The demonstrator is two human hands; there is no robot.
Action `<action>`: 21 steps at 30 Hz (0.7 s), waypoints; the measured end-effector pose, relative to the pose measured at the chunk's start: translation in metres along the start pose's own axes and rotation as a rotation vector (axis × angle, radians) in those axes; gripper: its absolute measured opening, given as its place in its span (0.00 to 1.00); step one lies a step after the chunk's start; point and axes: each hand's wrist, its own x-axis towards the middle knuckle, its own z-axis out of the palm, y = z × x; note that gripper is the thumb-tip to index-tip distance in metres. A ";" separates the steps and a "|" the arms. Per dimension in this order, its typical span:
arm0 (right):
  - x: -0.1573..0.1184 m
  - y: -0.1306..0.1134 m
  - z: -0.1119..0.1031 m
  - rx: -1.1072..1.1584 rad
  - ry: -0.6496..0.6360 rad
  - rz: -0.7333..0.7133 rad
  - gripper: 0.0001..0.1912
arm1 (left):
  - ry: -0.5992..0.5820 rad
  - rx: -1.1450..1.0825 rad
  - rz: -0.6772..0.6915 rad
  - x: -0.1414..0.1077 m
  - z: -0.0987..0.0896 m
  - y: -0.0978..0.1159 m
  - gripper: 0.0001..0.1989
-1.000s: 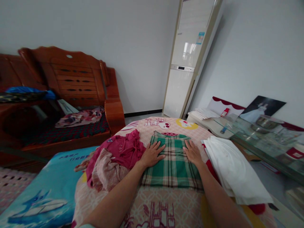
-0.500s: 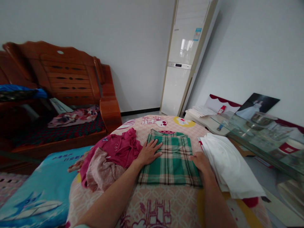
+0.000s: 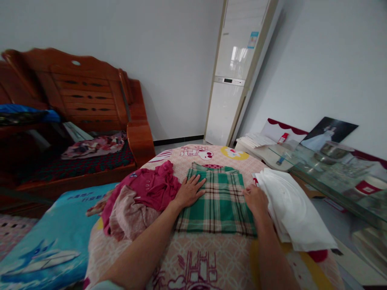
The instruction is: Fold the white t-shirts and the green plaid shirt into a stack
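A green plaid shirt lies folded into a flat rectangle on a round table with a pink patterned cloth. My left hand rests flat on its left side, fingers spread. At the right edge of the shirt, the fingers of my right hand are curled in and pinch the fabric; their tips are partly hidden. Left of the shirt, a crumpled magenta garment and a pale pink garment lie in a heap. Folded white cloth-like bags are stacked just right of my right hand.
A glass shelf holding a metal bowl juts in at the right, beside a photo. A wooden sofa stands at the left, with a blue bag before it. A tall white air conditioner fills the corner.
My right hand has shifted slightly up along the shirt's right edge, and its fingers have curled in more. My left hand stays flat in nearly the same spot.
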 end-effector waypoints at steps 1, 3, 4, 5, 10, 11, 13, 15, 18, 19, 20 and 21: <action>-0.001 -0.006 0.005 0.055 0.051 -0.108 0.17 | 0.003 0.001 0.000 0.000 0.000 0.000 0.27; -0.004 -0.016 0.021 0.168 0.117 -0.341 0.22 | 0.008 -0.001 0.000 0.000 0.000 -0.001 0.27; -0.006 -0.020 0.031 0.183 0.118 -0.421 0.24 | 0.013 -0.004 -0.001 0.000 0.001 -0.001 0.27; -0.008 -0.022 0.039 0.164 0.096 -0.478 0.25 | 0.019 -0.007 -0.006 0.000 0.001 -0.002 0.27; -0.016 -0.018 0.063 -0.011 0.013 -0.532 0.26 | 0.052 -0.018 -0.075 0.002 0.002 -0.002 0.28; -0.016 -0.017 0.063 -0.027 0.011 -0.526 0.26 | 0.053 -0.020 -0.086 0.002 0.002 -0.001 0.28; -0.016 -0.016 0.062 -0.046 0.007 -0.518 0.27 | 0.060 -0.023 -0.097 0.002 0.002 -0.001 0.28; -0.016 -0.016 0.061 -0.058 0.005 -0.514 0.28 | 0.089 -0.029 -0.094 0.002 0.001 0.000 0.28; -0.017 -0.018 0.059 -0.080 0.002 -0.515 0.30 | 0.114 -0.035 -0.084 0.003 -0.001 -0.001 0.28; -0.018 -0.019 0.059 -0.089 -0.001 -0.515 0.31 | 0.098 -0.034 -0.087 0.003 -0.001 -0.002 0.27; -0.018 -0.020 0.058 -0.097 -0.005 -0.515 0.32 | 0.076 -0.031 -0.092 0.003 -0.001 -0.002 0.27; -0.018 -0.020 0.058 -0.106 -0.009 -0.512 0.32 | 0.054 -0.029 -0.099 0.003 -0.001 -0.003 0.27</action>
